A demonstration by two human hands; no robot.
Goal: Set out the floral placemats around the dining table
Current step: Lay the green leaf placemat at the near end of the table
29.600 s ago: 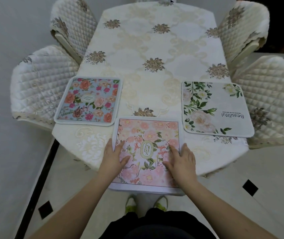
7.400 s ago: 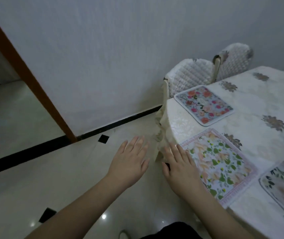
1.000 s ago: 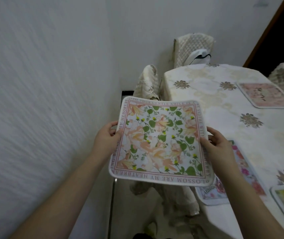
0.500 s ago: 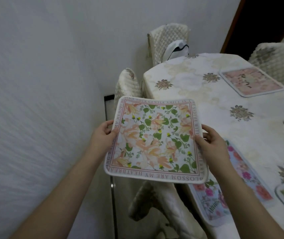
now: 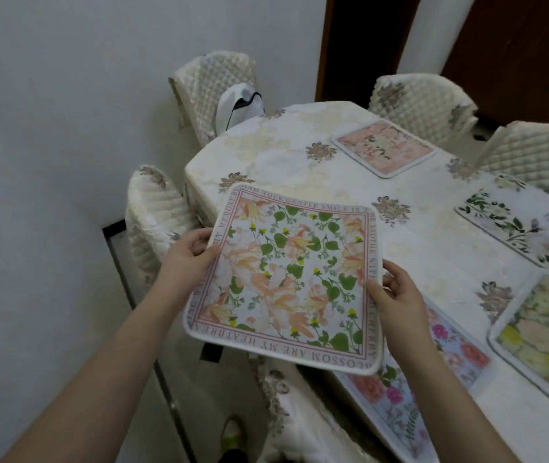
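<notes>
The near-left stretch of the cream floral tablecloth [image 5: 283, 152] lies bare, between the pale pink placemat [image 5: 384, 147] at the far end and the blue rose-patterned placemat [image 5: 433, 372] near the right hand [image 5: 396, 302]. A quilted cream chair back [image 5: 156, 212] crowds the table's left edge, tight against the white wall [image 5: 49, 128].

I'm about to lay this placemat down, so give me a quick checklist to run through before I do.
1. Hold: left hand and right hand grip opposite edges of the bordered placemat: ok.
2. Mat flat, print side up: ok.
3. Bare tablecloth at the near corner ahead: ok.
4. Held mat overhangs the blue floral placemat, so move it forward first: not ok.
5. Clearance from the pink placemat: ok.
6. Chair tucked in at that seat: cannot tell.
</notes>
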